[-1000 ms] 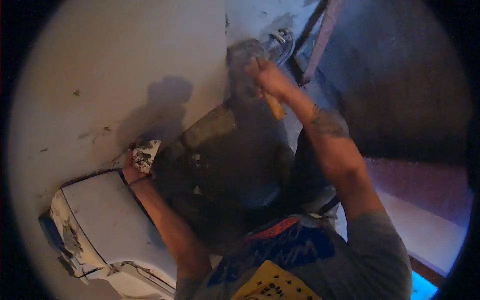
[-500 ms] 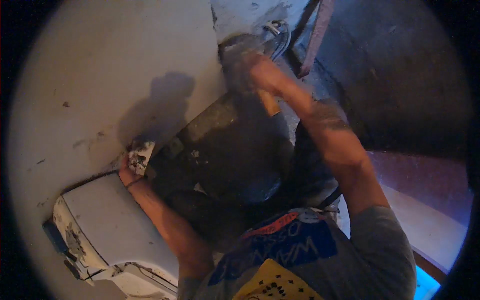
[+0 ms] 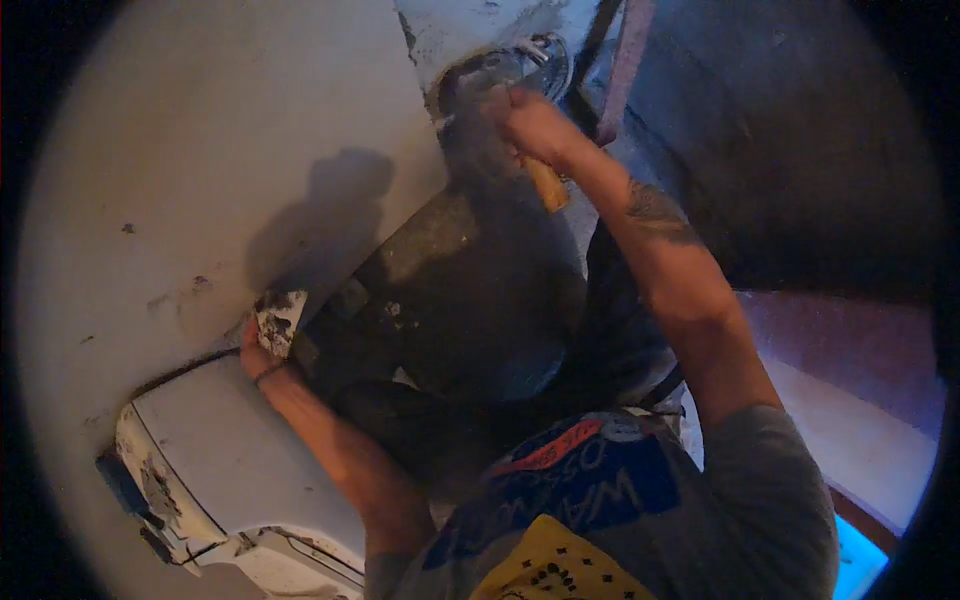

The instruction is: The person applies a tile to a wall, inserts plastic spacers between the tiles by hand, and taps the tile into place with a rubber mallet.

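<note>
My right hand (image 3: 532, 132) is closed round a tool with a yellow-orange handle (image 3: 548, 190), up by a dark, rough patch (image 3: 462, 92) at the corner of the pale wall (image 3: 160, 170). The tool's working end is blurred and hard to make out. At the lower left, my left hand (image 3: 257, 350) grips a white piece (image 3: 283, 318) smeared with dark material, close to the wall above a white appliance (image 3: 245, 445). A broad dark grey surface (image 3: 480, 310), flecked with pale spots, lies between my hands.
Pale looped tubes or cables (image 3: 553, 62) lie behind my right hand, beside an upright pinkish bar (image 3: 625, 65). On the right stand a dark wall (image 3: 820, 170) and a reddish board (image 3: 830, 345) above a lighter ledge (image 3: 840, 420), with blue light at its lower edge.
My right hand and tool show higher in the picture, as do the fixed things at the top, so the view has shifted too. My left hand still holds the white piece.
</note>
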`<act>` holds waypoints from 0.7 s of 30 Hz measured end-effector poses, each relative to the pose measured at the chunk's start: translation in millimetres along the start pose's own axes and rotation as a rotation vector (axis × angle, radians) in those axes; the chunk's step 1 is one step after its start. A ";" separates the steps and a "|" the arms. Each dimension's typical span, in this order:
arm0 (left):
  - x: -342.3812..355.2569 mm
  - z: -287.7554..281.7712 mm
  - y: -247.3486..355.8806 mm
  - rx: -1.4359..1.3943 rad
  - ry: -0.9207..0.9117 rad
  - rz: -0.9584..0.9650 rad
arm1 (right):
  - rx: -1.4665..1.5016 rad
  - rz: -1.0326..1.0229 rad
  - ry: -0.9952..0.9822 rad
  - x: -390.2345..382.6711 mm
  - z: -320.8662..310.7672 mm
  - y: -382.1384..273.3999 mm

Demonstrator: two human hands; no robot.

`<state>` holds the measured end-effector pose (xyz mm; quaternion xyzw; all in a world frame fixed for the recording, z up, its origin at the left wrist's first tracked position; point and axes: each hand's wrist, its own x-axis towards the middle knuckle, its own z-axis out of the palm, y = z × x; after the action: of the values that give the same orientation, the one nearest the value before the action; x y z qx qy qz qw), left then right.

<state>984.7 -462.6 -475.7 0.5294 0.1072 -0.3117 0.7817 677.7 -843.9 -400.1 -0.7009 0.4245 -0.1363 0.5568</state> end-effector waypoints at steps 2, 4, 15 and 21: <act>-0.5 6.2 0.0 0.063 0.040 0.023 | -0.181 -0.156 -0.052 4.1 4.2 -3.5; -3.2 9.6 2.2 0.092 0.040 0.040 | -0.318 -0.363 -0.043 10.2 -6.2 -5.0; -3.6 11.4 4.0 0.254 0.007 0.080 | 0.285 -0.069 -0.127 -6.6 -33.8 32.9; 4.6 1.5 7.2 0.282 0.206 0.112 | 0.318 -0.049 0.022 -3.5 -9.7 20.3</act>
<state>992.4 -463.9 -472.0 0.6682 0.1122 -0.2235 0.7007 660.1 -848.1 -413.9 -0.6127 0.3862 -0.2229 0.6525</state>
